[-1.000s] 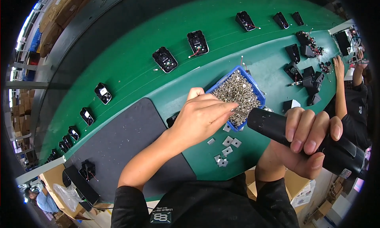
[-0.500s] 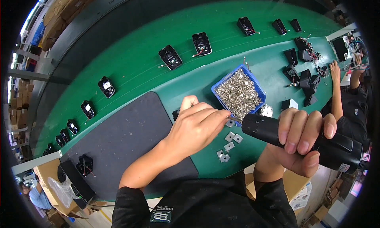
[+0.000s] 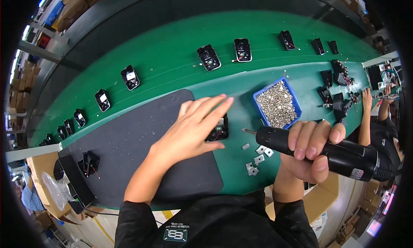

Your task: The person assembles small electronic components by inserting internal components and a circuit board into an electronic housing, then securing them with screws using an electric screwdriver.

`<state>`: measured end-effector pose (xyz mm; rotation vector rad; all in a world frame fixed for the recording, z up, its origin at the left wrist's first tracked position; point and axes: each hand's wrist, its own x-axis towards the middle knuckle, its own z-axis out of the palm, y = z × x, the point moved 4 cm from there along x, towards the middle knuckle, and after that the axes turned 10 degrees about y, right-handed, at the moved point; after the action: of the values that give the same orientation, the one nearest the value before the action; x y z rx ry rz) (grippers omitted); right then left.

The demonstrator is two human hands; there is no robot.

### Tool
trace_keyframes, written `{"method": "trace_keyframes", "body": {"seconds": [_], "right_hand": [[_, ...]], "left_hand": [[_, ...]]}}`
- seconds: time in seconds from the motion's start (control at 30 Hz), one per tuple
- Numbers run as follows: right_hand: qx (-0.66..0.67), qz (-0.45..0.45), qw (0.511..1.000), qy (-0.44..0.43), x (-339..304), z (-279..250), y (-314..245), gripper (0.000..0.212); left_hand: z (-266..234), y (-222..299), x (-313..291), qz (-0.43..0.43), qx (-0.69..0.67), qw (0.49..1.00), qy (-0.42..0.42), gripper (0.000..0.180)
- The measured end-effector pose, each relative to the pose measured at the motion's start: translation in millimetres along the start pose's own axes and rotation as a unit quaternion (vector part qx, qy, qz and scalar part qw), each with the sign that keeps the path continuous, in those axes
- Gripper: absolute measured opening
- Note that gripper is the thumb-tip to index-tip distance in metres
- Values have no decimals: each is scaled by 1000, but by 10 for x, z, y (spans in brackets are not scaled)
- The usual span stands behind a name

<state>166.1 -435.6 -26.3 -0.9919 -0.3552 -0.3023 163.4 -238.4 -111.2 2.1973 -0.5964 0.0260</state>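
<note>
Two hands work over the green worktop (image 3: 172,71): the left hand (image 3: 193,127), fingers spread wide, rests on a black part (image 3: 218,129) at the edge of the dark mat (image 3: 129,144). The right hand (image 3: 307,151) grips a black screwdriver (image 3: 327,153), its tip beside the part, with small metal plates (image 3: 257,155) just below and a blue tray (image 3: 277,102) of screws above.
</note>
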Motion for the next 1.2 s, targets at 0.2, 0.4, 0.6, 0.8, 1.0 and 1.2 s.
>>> {"method": "trace_keyframes", "body": {"seconds": [0.2, 0.4, 0.6, 0.8, 1.0, 1.2], "right_hand": [[-43, 44, 997, 51, -155, 72, 433, 39], [-63, 57, 995, 55, -204, 40, 653, 39], [-54, 50, 995, 61, -177, -6, 713, 42], [-67, 52, 994, 73, -158, -18, 722, 39], [-85, 46, 994, -45, -113, 138, 755, 28], [-112, 48, 988, -93, -121, 175, 786, 29]], "left_hand": [[280, -314, -214, -25, 8, 999, 24, 94], [366, -365, -154, 2, -15, 997, 70, 78], [392, -379, -133, -12, -19, 997, 72, 75], [411, -375, -108, -18, -28, 996, 86, 74], [409, -398, -100, -27, -54, 995, 79, 74], [399, -382, -79, -30, -62, 995, 71, 74]]}}
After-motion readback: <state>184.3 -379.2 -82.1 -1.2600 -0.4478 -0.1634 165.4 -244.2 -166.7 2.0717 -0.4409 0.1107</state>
